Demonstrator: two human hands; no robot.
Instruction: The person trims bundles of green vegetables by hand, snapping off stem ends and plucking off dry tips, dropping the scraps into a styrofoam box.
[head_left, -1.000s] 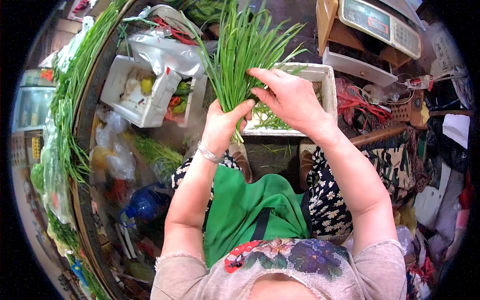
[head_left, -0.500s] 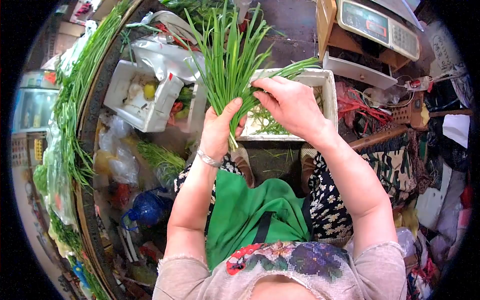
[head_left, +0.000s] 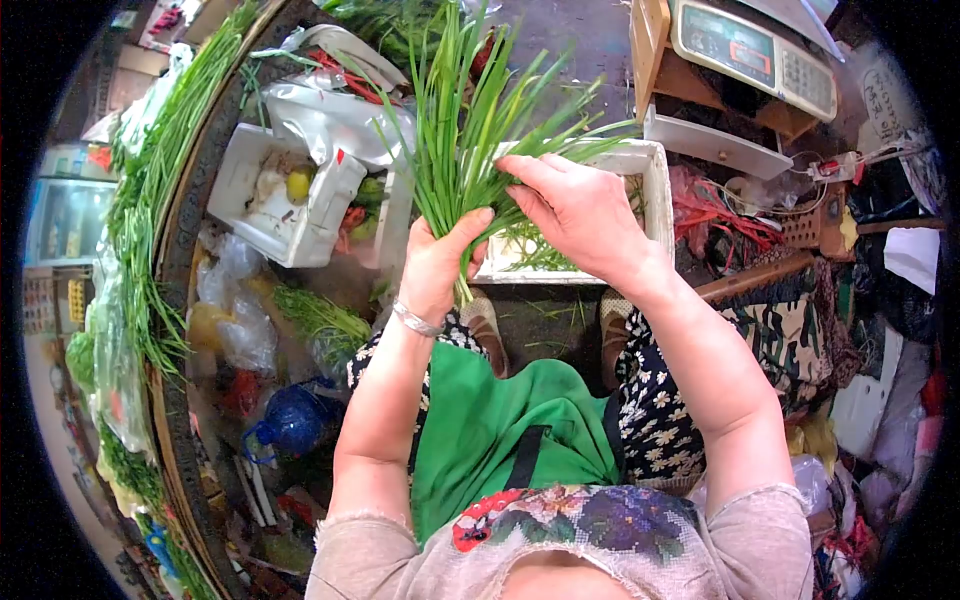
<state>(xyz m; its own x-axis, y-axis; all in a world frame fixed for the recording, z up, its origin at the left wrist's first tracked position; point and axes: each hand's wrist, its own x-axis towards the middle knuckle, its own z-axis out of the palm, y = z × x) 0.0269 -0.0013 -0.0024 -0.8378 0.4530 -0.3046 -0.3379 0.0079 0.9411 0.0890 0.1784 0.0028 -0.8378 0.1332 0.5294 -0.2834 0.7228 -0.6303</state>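
Garlic chives (head_left: 445, 135), judging by the long flat leaves, stand upright in the left hand (head_left: 432, 265), whose thumb and fingers close around the lower stems while the tips fan out above. The right hand (head_left: 590, 215) is narrow, its fingertips at the right side of the bunch; whether they pinch a leaf, I cannot tell. With so loose a fan, a pull on one strand could drag its neighbours out, and a slack left thumb could let stems slide down past the fist. Squeezing too hard might bruise them. Stray leaves leaning right could drop into the white foam box (head_left: 656, 195) just beyond the right hand, which has loose green blades (head_left: 530, 250) on its bottom. Left of the bunch, a tilted white box (head_left: 300, 228) holds a yellow fruit (head_left: 298, 184) and dark scraps; red and green produce (head_left: 366, 205) sits in the container beside it.
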